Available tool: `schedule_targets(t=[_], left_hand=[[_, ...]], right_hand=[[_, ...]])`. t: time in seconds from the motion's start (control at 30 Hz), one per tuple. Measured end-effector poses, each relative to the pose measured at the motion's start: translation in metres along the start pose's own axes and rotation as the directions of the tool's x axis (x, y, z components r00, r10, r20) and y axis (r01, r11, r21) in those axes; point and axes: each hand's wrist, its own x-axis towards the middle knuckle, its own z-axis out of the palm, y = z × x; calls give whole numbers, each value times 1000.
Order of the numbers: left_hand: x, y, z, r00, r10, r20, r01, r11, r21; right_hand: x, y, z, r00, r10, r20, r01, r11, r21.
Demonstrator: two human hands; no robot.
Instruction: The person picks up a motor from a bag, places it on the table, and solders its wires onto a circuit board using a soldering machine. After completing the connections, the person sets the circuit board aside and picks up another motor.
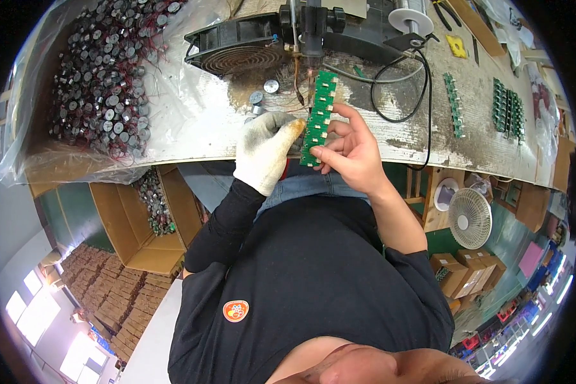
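Observation:
A narrow green circuit board strip (320,110) with small pale parts along it stands nearly upright over the bench edge. My bare right hand (357,157) grips its right side and lower end between thumb and fingers. My left hand (260,152), in a whitish glove with stained fingertips, is closed, its thumb tip at the strip's left edge. What its fingers pinch is hidden. Just beyond the strip's upper end hangs a clamped soldering fixture (313,38). Beside it a thin copper-coloured tube (297,80) bends downward. Small round metal parts, one a grey cylinder (256,98), lie beyond my left hand.
Many round metal parts with red wires (109,96) fill a plastic-lined area at left. A black fan (237,48) and a solder spool (410,23) stand at the back. A black cable (429,96) loops right, before more green boards (508,110). An open carton (125,224) sits below left.

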Motion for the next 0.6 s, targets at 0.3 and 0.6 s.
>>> schedule_targets(t=[0.3,0.6], left_hand=[[6,-13,-1,999,14,-33,-12,997,71],[-2,-1,11,989,70,-130,-67,997,31]], right_hand=[[-1,3,2,1000,-24,-20,24,1000,-7],[-3,-2,4,998,-47,-34,46,999,-19]])
